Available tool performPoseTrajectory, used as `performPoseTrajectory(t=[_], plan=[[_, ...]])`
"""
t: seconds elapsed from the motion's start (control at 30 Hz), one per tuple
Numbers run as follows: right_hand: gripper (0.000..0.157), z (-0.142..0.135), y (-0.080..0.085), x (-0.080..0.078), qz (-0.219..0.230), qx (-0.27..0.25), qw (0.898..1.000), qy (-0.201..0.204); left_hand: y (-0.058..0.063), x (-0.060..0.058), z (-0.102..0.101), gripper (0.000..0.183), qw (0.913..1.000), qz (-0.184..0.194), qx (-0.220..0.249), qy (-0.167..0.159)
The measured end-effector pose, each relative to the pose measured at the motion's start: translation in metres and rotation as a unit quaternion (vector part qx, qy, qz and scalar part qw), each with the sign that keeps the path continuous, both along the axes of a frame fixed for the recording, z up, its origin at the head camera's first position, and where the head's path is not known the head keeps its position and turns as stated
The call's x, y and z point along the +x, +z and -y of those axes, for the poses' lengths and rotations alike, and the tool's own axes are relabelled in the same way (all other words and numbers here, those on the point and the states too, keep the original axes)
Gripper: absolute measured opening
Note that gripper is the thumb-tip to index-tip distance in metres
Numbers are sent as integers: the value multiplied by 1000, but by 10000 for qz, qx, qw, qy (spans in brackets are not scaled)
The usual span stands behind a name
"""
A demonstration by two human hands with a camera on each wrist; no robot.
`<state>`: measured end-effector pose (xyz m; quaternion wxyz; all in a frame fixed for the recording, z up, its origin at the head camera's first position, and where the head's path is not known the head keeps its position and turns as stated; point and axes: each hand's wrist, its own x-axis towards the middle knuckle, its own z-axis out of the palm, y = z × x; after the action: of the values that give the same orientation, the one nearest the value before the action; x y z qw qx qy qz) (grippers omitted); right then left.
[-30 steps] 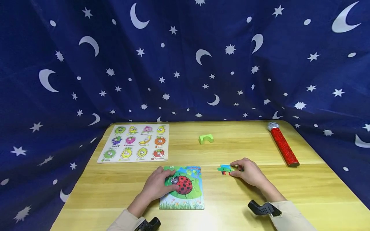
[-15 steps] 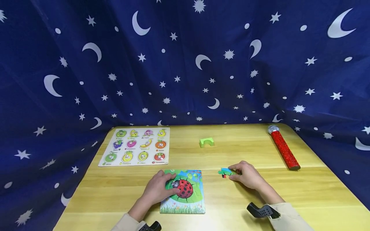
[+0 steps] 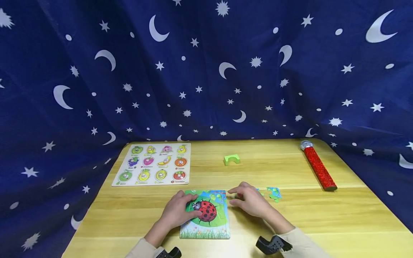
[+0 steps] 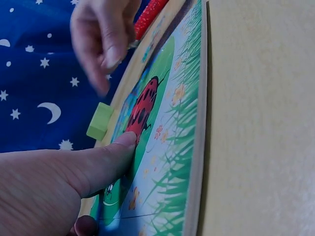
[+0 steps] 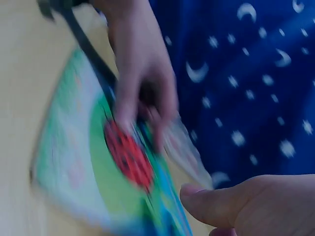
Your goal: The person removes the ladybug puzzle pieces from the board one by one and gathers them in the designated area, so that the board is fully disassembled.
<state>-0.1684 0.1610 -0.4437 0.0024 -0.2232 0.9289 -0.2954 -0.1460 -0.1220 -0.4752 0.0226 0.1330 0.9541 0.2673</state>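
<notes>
One puzzle [image 3: 206, 229] lies between the hands in my head view, its grass edge toward the person; it is close to square, so I read no clear long axis. The left hand [image 3: 176, 209] rests on its left part, thumb and fingers spread. The right hand [image 3: 250, 200] hangs just beside the upper right corner, index and thumb apart and pointing left at that edge; I see nothing pinched between them, though the other fingers are too shaded to read. I judge this relation the one that counts: the puzzle is left of the right hand, while the left hand is the nearer one, in contact with it. The loose pieces [image 3: 274, 193] lie to the right of the right hand, which partly hides them. Farther off on the table [image 3: 206, 179] I have a green block [image 3: 232, 159], a fruit board [image 3: 171, 170] and a microphone [image 3: 317, 165].

From the left wrist I look along the puzzle's face: the left thumb presses by the ladybug [image 4: 142, 108], and the right hand hangs beyond it, fingers pointing down, no piece visible in them.

From the right wrist, blur costs me detail. The left hand lies over the puzzle near the ladybug; the right thumb shows at lower right, and I cannot tell whether it touches the puzzle.
</notes>
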Motion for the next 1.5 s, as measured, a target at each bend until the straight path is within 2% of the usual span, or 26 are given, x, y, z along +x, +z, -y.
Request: performPoseTrajectory(t=[0.17,0.33,0.7,0.9,1.07,1.3,1.5], plan=[[29,49,-8,0,-24,-294,9962,825,0,0,-2,66,10000,0,21,-13],[21,79,-19,0,-44,-342,9929,1143,-2,0,-4,64,9999,-114,48,-94],[24,93,-23,1,-444,-213,9949,876,-2,0,-1,62,9995,-322,34,56],[22,97,-26,3,-881,-179,9923,855,-4,1,0,62,9986,-455,168,195],[20,101,-32,7,-1124,-185,9897,863,-6,5,5,67,9974,-659,-12,286],[18,102,-34,11,-871,-129,9930,785,-7,13,17,72,9978,-557,14,369],[18,99,-29,11,-514,-79,9957,768,-8,14,16,68,9971,-688,-101,318]])
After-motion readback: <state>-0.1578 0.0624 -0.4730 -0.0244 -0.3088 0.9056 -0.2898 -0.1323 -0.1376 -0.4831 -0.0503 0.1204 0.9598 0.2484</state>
